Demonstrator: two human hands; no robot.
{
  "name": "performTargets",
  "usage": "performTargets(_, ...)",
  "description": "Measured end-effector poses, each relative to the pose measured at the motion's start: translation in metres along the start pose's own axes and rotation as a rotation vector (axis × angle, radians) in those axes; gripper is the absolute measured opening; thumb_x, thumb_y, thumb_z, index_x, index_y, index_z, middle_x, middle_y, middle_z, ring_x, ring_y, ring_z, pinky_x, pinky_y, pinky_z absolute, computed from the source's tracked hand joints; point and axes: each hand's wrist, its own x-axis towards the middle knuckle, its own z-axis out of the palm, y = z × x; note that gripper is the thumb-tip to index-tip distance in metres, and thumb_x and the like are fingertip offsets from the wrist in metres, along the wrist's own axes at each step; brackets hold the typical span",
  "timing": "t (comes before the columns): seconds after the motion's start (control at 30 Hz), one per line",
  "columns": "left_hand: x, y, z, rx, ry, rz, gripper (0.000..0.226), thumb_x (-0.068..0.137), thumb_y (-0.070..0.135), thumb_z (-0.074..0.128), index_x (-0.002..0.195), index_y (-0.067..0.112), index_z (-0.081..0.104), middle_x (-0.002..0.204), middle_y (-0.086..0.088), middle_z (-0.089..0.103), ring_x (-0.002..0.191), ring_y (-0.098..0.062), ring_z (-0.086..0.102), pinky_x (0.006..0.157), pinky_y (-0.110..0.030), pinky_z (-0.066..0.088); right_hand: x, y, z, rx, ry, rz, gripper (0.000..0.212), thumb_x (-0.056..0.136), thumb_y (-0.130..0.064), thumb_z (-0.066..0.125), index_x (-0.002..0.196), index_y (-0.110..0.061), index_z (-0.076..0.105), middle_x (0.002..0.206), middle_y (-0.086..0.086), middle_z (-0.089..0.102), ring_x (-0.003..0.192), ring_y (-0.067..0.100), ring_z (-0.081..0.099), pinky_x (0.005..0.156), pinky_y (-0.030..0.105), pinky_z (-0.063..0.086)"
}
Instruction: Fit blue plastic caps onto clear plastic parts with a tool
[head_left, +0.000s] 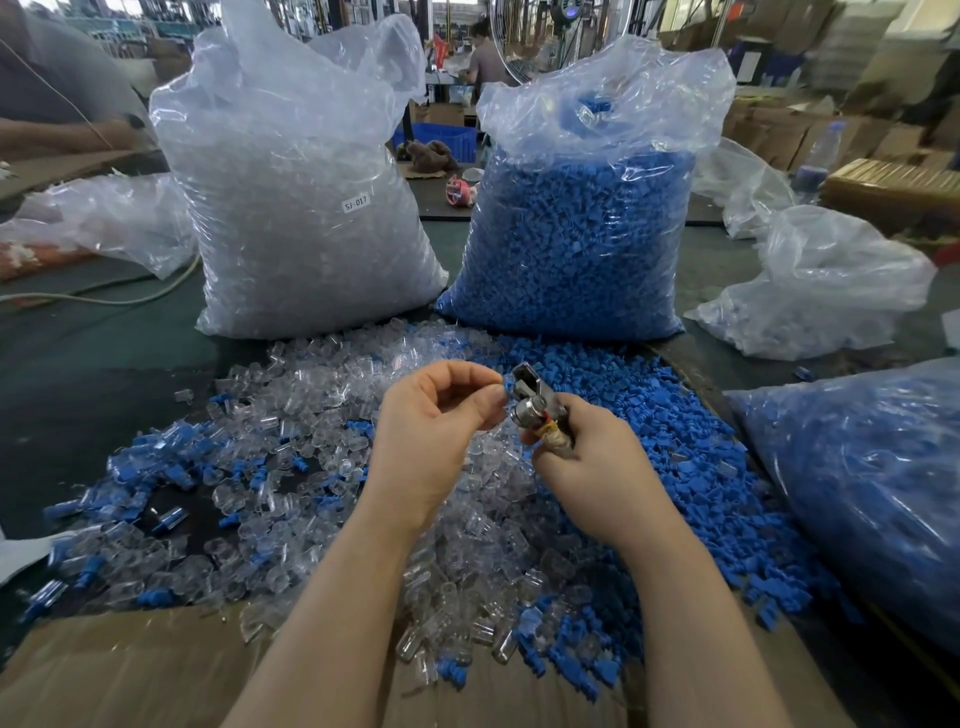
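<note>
My right hand (597, 467) grips a small metal tool (532, 402) by its wrapped handle, head tilted up and to the left. My left hand (431, 431) pinches a blue cap (506, 386) between thumb and fingertips, right against the tool's head. Below both hands lies a heap of loose clear plastic parts (311, 467). A heap of loose blue caps (691, 457) spreads to the right. Several clear parts with blue caps on them (130, 467) lie at the left of the heap.
A tall bag of clear parts (301, 208) and a tall bag of blue caps (582, 234) stand behind the heaps. Another bag with blue pieces (872, 488) lies at the right. Cardboard (130, 670) covers the near edge. Crumpled bags lie left and right; people work at the back.
</note>
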Motion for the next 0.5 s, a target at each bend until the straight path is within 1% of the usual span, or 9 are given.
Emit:
performTargets(0.13, 0.0001, -0.0012, 0.0006, 0.004, -0.001, -0.007, 0.014, 0.087, 0.000, 0.069, 0.085, 0.013, 0.070, 0.071, 0.006, 0.072, 0.068, -0.003, 0.067, 0.067, -0.015, 0.053, -0.0006, 0.0000, 0.0014, -0.018, 0.018, -0.010, 0.008, 0.080, -0.014, 0.057, 0.085, -0.020, 0.059, 0.068, -0.002, 0.061, 0.064, 0.021, 0.055, 0.060, 0.042, 0.047)
performTargets(0.33, 0.0010, -0.0027, -0.0009, -0.001, -0.004, -0.020, 0.014, 0.087, 0.000, 0.069, 0.085, 0.013, 0.070, 0.071, 0.006, 0.072, 0.068, -0.003, 0.066, 0.066, -0.015, 0.053, 0.0005, 0.0006, 0.0036, -0.055, 0.031, -0.012, 0.007, 0.082, -0.014, 0.057, 0.086, -0.020, 0.059, 0.070, -0.002, 0.061, 0.066, 0.022, 0.055, 0.061, 0.041, 0.048)
performTargets(0.4, 0.0020, -0.0041, -0.0024, -0.003, -0.014, -0.045, 0.013, 0.087, 0.000, 0.069, 0.085, 0.012, 0.070, 0.071, 0.005, 0.072, 0.068, -0.004, 0.067, 0.066, -0.016, 0.053, 0.0006, 0.0018, 0.0041, -0.074, 0.028, -0.015, 0.006, 0.082, -0.016, 0.057, 0.085, -0.022, 0.056, 0.068, -0.003, 0.059, 0.064, 0.021, 0.053, 0.058, 0.038, 0.044)
performTargets(0.5, 0.0038, -0.0062, -0.0039, -0.071, -0.008, -0.155, 0.008, 0.089, 0.001, 0.067, 0.089, 0.009, 0.069, 0.074, 0.001, 0.074, 0.069, -0.008, 0.069, 0.066, -0.018, 0.055, 0.0010, 0.0028, 0.0058, -0.132, 0.028, -0.020, 0.004, 0.082, -0.022, 0.056, 0.083, -0.024, 0.052, 0.067, -0.004, 0.058, 0.063, 0.021, 0.052, 0.054, 0.034, 0.038)
